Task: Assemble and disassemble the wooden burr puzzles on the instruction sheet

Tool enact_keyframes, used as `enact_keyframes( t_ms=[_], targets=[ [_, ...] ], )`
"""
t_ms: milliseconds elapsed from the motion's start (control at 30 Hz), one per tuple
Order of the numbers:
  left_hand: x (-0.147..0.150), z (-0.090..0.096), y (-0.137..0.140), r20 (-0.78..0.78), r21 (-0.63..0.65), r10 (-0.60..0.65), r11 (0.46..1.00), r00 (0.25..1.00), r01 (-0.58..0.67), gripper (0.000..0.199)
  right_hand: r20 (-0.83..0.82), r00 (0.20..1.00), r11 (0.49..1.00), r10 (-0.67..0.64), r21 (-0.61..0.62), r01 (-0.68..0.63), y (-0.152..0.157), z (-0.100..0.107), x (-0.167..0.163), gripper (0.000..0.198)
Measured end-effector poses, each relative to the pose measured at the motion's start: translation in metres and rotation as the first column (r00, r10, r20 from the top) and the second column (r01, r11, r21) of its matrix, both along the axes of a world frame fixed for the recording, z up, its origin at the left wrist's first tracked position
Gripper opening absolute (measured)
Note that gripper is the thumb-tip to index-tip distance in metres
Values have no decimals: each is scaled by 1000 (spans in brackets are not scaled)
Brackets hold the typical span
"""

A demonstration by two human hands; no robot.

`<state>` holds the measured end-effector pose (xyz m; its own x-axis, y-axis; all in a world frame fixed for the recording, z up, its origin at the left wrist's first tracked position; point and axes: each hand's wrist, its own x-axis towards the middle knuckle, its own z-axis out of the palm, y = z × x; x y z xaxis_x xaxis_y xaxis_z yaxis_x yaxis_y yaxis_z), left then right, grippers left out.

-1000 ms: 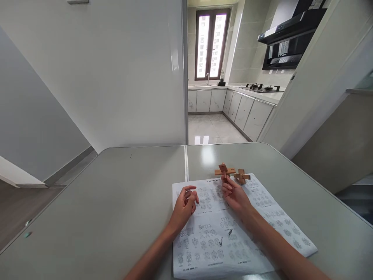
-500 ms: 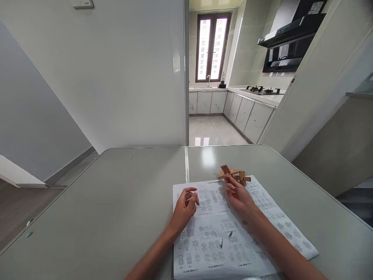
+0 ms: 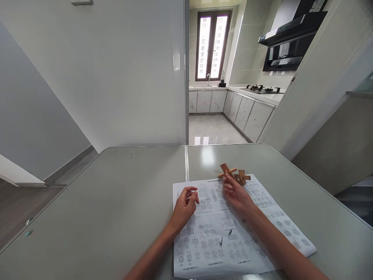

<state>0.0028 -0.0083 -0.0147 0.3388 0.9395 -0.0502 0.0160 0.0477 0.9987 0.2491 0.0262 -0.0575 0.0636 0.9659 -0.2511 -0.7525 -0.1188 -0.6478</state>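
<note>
A printed sheet (image 3: 210, 233) with rows of small diagrams lies on the table under both forearms. My left hand (image 3: 186, 202) hovers at its left side, fingers loosely curled, thumb and forefinger apart, with nothing visible in them. At the sheet's far edge is a small cluster of wooden puzzle pieces: a flat tilted piece (image 3: 224, 167), a thin stick (image 3: 231, 171) and a crossed block (image 3: 241, 177). My right hand (image 3: 234, 192) reaches these, its thumb and forefinger pinched at a wooden puzzle piece. The fingertips partly hide that piece.
The grey-green table (image 3: 116, 210) has a pale seam (image 3: 187, 163) running away from me. A bit of green (image 3: 28, 233) lies near its left edge. Past the far edge stand a white panel (image 3: 140, 77) and a kitchen with cabinets (image 3: 211, 102).
My right hand has shifted very slightly left and nearer the thin stick. The view has tilted a little; my left hand keeps its pose.
</note>
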Motion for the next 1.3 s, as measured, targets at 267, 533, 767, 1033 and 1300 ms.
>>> enact_keyframes(
  t_ms=[267, 533, 767, 1033, 1300],
  targets=[
    [-1, -3, 3, -80, 58, 31, 998, 996, -26, 35, 383, 914, 988, 133, 20, -153, -20, 17, -27, 30],
    [0, -3, 2, -104, 93, 39, 995, 994, -29, 34, 712, 676, 937, 190, 74, -341, -25, 17, -36, 40],
    [0, -2, 3, -116, 104, 46, 994, 992, -34, 36, 702, 692, 936, 169, 106, -336, -24, 16, -36, 41],
    [-1, -3, 3, -97, 97, 35, 995, 995, -25, 37, 589, 796, 961, 136, 117, -250, -25, 23, -38, 43],
    [-1, -3, 3, -107, 104, 37, 994, 994, -26, 37, 520, 846, 972, 117, 117, -206, -25, 23, -36, 38]
  ],
)
